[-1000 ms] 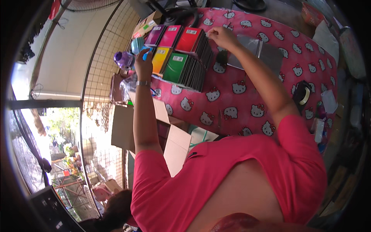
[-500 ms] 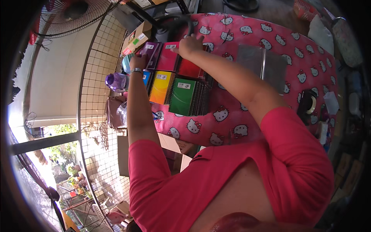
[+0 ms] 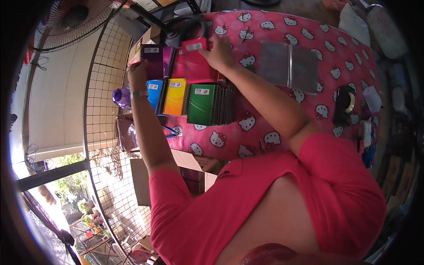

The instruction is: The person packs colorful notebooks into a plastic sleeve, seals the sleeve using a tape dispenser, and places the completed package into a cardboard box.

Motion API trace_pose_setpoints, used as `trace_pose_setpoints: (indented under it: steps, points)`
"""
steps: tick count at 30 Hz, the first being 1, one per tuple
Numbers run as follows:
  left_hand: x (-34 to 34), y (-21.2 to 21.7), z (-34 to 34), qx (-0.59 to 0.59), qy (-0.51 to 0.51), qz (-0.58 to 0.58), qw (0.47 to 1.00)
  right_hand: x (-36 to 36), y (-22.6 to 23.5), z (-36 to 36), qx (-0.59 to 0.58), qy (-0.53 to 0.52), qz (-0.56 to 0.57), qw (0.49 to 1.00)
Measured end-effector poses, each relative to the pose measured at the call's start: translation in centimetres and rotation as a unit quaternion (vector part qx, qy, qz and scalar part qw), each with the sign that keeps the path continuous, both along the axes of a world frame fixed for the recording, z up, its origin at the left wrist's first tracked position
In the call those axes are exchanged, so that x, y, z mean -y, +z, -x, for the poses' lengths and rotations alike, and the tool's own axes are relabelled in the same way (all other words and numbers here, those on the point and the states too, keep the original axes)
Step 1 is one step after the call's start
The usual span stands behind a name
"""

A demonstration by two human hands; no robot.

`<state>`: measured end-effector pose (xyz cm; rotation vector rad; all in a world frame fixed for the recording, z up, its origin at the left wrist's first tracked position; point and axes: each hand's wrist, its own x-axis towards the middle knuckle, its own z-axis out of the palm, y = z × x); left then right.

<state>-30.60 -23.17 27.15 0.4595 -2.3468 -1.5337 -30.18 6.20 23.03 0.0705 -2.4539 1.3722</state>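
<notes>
My left hand (image 3: 138, 74) is closed on the edge of a dark purple spiral notebook (image 3: 153, 64), held over the back-left stack. My right hand (image 3: 218, 55) grips a red notebook (image 3: 197, 66) by its upper right corner, lifted and slightly blurred. Behind these two show the edges of another purple notebook (image 3: 168, 59) and a pink one (image 3: 177, 66). In the nearer row lie a blue notebook (image 3: 154, 90), a yellow notebook (image 3: 175, 97) and a green notebook (image 3: 201, 104), the green one atop a stack with several black spiral bindings.
Clear plastic sleeves (image 3: 274, 66) lie right on the pink patterned tablecloth (image 3: 247, 139). Further right is a tape roll (image 3: 350, 102) in a black dispenser. Blue-handled pliers (image 3: 170, 132), a purple bottle (image 3: 120, 97), an open cardboard box (image 3: 187, 160) and a fan (image 3: 75, 17) are on the left.
Each hand now holds a notebook raised from the back row: the dark purple one in the left, the red one in the right. My left hand has moved leftward. The view has shifted slightly.
</notes>
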Motion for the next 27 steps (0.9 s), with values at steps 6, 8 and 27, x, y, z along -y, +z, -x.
trace_pose_setpoints:
  steps: [6,8,27]
  points:
    - [-7.3,1.0,-9.6,0.049,-0.002,-0.33,0.943,-1.7,-1.8,-0.8,0.084,-0.055,-0.103,0.99]
    - [-10.0,0.4,-12.4,0.038,0.004,-0.379,0.924,-1.4,-1.0,-0.7,0.068,-0.082,-0.092,0.99]
    - [-15.4,-3.2,-31.2,-0.068,0.108,-0.551,0.825,-2.3,-3.4,-11.8,0.117,0.16,-0.021,0.98]
